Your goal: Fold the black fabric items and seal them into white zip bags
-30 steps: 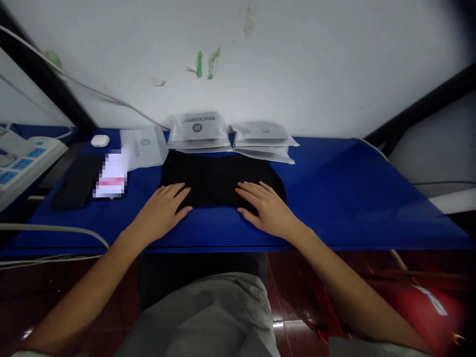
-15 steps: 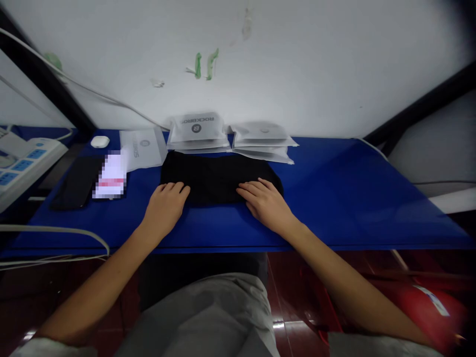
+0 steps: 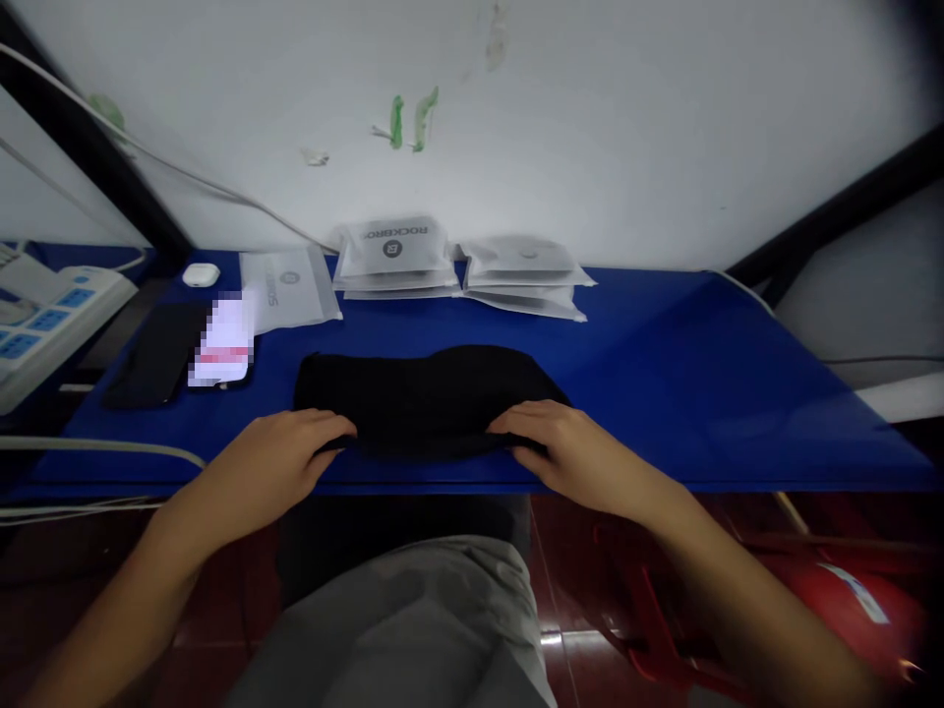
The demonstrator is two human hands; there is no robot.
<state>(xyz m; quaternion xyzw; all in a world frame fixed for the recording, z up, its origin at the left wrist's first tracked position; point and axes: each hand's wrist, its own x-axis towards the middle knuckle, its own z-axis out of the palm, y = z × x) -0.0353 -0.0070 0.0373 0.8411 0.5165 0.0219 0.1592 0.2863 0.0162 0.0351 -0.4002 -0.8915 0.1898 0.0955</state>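
Note:
A folded piece of black cloth (image 3: 428,403) lies lengthwise on the blue table (image 3: 664,393), close to its front edge. My left hand (image 3: 299,447) pinches the cloth's near left part between thumb and fingers. At the near right part, my right hand (image 3: 553,438) grips it the same way, fingers on top and thumb below. The cloth's exact kind cannot be made out from its folded shape.
Behind the cloth lie frosted zip bags (image 3: 394,251), more such bags (image 3: 523,265) and a flat one (image 3: 291,285). To the left are a black phone (image 3: 151,359), a lit phone (image 3: 225,344), a white earphone case (image 3: 201,274) and a power strip (image 3: 63,320).
The black cloth has come toward me, away from the bags. Both hands have moved nearer and outward, from resting on top of the cloth to gripping its near side.

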